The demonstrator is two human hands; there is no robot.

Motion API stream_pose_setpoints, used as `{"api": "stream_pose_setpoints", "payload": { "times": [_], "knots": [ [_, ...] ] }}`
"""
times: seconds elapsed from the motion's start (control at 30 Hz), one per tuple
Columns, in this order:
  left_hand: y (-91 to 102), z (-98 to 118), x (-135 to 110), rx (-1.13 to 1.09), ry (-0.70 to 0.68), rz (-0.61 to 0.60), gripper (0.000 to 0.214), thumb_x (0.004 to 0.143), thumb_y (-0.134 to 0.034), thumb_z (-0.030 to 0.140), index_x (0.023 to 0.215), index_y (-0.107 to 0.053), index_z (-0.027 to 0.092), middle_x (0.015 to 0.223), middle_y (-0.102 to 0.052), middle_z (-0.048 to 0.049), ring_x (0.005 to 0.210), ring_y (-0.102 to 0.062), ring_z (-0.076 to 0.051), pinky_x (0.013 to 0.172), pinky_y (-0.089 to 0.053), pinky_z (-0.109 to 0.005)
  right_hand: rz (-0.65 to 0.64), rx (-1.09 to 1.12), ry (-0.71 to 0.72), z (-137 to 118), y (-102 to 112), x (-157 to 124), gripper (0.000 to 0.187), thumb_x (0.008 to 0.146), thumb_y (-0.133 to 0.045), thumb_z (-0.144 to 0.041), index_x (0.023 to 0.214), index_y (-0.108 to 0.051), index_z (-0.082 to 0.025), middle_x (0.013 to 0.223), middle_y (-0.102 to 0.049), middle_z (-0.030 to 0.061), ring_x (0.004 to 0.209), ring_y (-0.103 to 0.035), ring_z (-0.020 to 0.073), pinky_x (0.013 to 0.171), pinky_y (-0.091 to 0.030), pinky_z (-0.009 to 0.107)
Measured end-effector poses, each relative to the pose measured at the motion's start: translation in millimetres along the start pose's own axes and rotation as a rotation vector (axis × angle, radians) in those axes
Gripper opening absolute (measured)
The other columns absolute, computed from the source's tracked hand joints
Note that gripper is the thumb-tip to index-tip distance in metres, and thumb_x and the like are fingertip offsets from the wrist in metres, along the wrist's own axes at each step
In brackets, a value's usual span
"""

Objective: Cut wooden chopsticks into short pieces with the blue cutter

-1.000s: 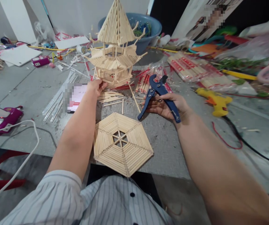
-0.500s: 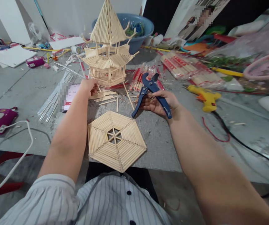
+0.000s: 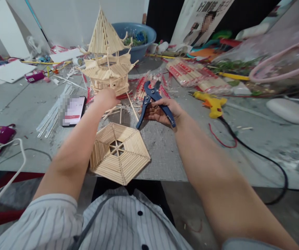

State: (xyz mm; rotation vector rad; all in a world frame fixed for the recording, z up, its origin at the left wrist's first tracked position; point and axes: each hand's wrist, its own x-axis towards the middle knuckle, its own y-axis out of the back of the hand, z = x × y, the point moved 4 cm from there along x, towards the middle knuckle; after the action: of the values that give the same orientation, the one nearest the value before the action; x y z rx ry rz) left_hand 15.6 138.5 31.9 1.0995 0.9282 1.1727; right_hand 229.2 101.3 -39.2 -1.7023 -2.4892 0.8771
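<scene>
In my right hand (image 3: 171, 108) I grip a blue-handled pipe cutter (image 3: 168, 116), its curved jaw pointing away from me. My left hand (image 3: 107, 98) reaches over a small pile of loose wooden sticks (image 3: 110, 111); its fingers are hidden behind the back of the hand. Just beyond it stands a tiered pagoda model (image 3: 109, 69) built from sticks, with a pointed roof. Nearest my body lies a flat hexagonal stick panel (image 3: 134, 158) with a small open centre. One longer stick (image 3: 132, 106) lies slanted between the model and the cutter.
A phone (image 3: 73, 110) and clear glue sticks (image 3: 50, 114) lie at left. To the right are a yellow glue gun (image 3: 213, 104) with its black cord and packaged sticks (image 3: 183, 71). A blue basin (image 3: 149, 34) sits behind the model. A purple device (image 3: 2, 139) with a white cable is far left.
My left hand has moved right across the loose sticks, uncovering more of the phone. My right hand still holds the pipe cutter. The whole view has shifted slightly.
</scene>
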Motion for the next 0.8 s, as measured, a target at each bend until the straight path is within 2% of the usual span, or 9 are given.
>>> {"api": "stream_pose_setpoints", "payload": {
  "times": [0.07, 0.13, 0.23, 0.37, 0.47, 0.63, 0.8],
  "knots": [
    [-7.7, 21, -7, 0.109, -0.064, -0.002, 0.035, 0.08, -0.06, 0.035, 0.1, -0.072, 0.009, 0.103, -0.07, -0.0205, 0.108, -0.063, -0.037, 0.088, -0.048, -0.043, -0.037, -0.014, 0.003, 0, 2, 1, 0.024, 0.067, -0.05, -0.024, 0.085, -0.063, -0.015, 0.079, -0.072, 0.0127, 0.082, -0.069, 0.0258, 0.089, -0.055, 0.045],
    [-19.6, 38, -14, 0.149, -0.103, -0.065, 0.039, 0.083, -0.057, 0.036, 0.109, -0.07, 0.009, 0.109, -0.07, -0.0198, 0.11, -0.064, -0.035, 0.09, -0.049, -0.041, -0.065, -0.021, 0.002, 1, 3, 3, 0.024, 0.067, -0.05, -0.024, 0.085, -0.063, -0.015, 0.08, -0.071, 0.0132, 0.083, -0.069, 0.0263, 0.089, -0.055, 0.045],
    [-34.6, 51, -19, 0.166, -0.113, -0.069, 0.046, 0.086, -0.053, 0.043, 0.111, -0.069, 0.008, 0.111, -0.069, -0.0214, 0.11, -0.064, -0.036, 0.09, -0.05, -0.042, -0.051, -0.009, 0.007, 1, 3, 4, 0.028, 0.068, -0.049, -0.023, 0.09, -0.063, -0.014, 0.077, -0.071, 0.0123, 0.081, -0.069, 0.0264, 0.088, -0.055, 0.047],
    [-46.1, 51, -17, 0.197, -0.123, -0.038, 0.051, 0.085, -0.051, 0.048, 0.111, -0.069, 0.008, 0.114, -0.069, -0.023, 0.109, -0.064, -0.039, 0.089, -0.051, -0.046, -0.036, 0.003, -0.002, 2, 3, 5, 0.028, 0.071, -0.046, -0.022, 0.092, -0.063, -0.014, 0.074, -0.07, 0.0109, 0.076, -0.068, 0.0246, 0.085, -0.056, 0.045],
    [-47.2, 48, -15, 0.207, -0.096, -0.041, 0.045, 0.083, -0.053, 0.041, 0.112, -0.068, 0.01, 0.115, -0.069, -0.0216, 0.109, -0.065, -0.036, 0.09, -0.052, -0.044, -0.057, -0.027, -0.001, 2, 7, 6, 0.028, 0.072, -0.048, -0.024, 0.093, -0.064, -0.014, 0.075, -0.071, 0.0103, 0.076, -0.068, 0.0243, 0.083, -0.057, 0.044],
    [-41.6, 42, -15, 0.162, -0.07, -0.055, 0.049, 0.077, -0.057, 0.032, 0.118, -0.065, 0.008, 0.116, -0.068, -0.023, 0.11, -0.065, -0.036, 0.089, -0.052, -0.04, -0.068, -0.023, 0.0, 2, 7, 5, 0.028, 0.072, -0.048, -0.024, 0.093, -0.064, -0.014, 0.078, -0.071, 0.0109, 0.077, -0.068, 0.0239, 0.082, -0.057, 0.042],
    [-34.6, 41, -19, 0.205, -0.061, -0.075, 0.043, 0.077, -0.054, 0.017, 0.116, -0.066, 0.006, 0.116, -0.068, -0.021, 0.114, -0.063, -0.032, 0.092, -0.05, -0.035, -0.019, -0.004, -0.002, 1, 2, 3, 0.027, 0.07, -0.046, -0.022, 0.09, -0.064, -0.016, 0.072, -0.07, 0.0098, 0.074, -0.068, 0.0234, 0.082, -0.057, 0.042]
  ]
}}
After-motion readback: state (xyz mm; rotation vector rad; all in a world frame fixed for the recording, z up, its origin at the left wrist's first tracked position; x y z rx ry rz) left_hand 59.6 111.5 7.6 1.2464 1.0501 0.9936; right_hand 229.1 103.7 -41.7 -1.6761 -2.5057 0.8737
